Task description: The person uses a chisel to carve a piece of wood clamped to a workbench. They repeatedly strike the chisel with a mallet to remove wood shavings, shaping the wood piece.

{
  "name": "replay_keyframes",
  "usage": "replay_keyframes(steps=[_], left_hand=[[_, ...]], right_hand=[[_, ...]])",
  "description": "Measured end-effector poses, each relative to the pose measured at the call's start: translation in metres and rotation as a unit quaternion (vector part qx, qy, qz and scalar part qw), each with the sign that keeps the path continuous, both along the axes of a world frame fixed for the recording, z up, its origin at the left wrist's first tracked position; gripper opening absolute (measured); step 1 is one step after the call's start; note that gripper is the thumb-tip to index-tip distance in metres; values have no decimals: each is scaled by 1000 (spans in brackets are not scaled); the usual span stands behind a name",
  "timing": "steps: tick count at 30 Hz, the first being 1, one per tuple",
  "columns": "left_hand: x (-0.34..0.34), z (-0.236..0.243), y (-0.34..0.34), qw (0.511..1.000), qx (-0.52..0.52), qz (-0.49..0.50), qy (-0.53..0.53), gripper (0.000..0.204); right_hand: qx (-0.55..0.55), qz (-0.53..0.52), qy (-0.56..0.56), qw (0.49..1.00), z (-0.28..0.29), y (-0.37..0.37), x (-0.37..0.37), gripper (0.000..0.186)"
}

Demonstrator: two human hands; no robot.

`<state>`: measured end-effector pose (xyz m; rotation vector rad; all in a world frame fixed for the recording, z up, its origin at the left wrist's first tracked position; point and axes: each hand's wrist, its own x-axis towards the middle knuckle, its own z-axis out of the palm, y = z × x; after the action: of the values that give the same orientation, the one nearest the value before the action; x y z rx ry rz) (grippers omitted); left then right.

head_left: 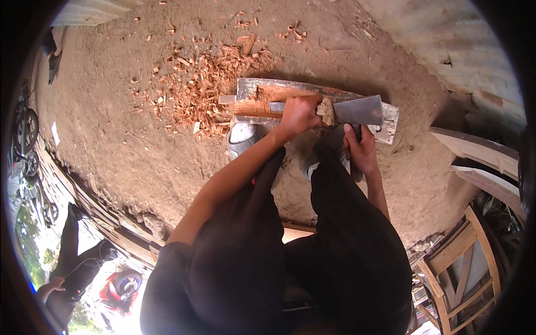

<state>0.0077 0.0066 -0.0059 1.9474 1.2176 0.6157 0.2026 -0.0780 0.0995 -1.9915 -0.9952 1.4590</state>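
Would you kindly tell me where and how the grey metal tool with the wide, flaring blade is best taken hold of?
Probably by the pale, rough wooden section at the narrow end of the grey metal blade, coming from the person's left, where the bare left hand is closed. The blade widens rightward to a broad end, possibly sharp, with the bare right hand close by.
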Motion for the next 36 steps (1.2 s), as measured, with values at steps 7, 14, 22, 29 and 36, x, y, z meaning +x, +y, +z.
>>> replay_keyframes(steps=[7, 14, 22, 29, 36], left_hand=[[4, 6, 1, 1000, -15, 7, 12, 32], [5, 22, 6, 998, -34, 40, 18, 28], [2, 23, 9, 998, -52, 30, 25, 26], [2, 14, 6, 999, -37, 33, 2, 33], [5, 11, 7, 999, -26, 37, 22, 30]], right_hand=[[82, 34, 3, 996, -16, -4, -6, 35], [52, -46, 32, 997, -10, 2, -8, 32], [53, -80, 69, 993, 0, 11, -4, 32], [59, -36, 67, 995, -9, 12, 0, 31], [23, 46, 32, 998, -7, 19, -1, 33]])
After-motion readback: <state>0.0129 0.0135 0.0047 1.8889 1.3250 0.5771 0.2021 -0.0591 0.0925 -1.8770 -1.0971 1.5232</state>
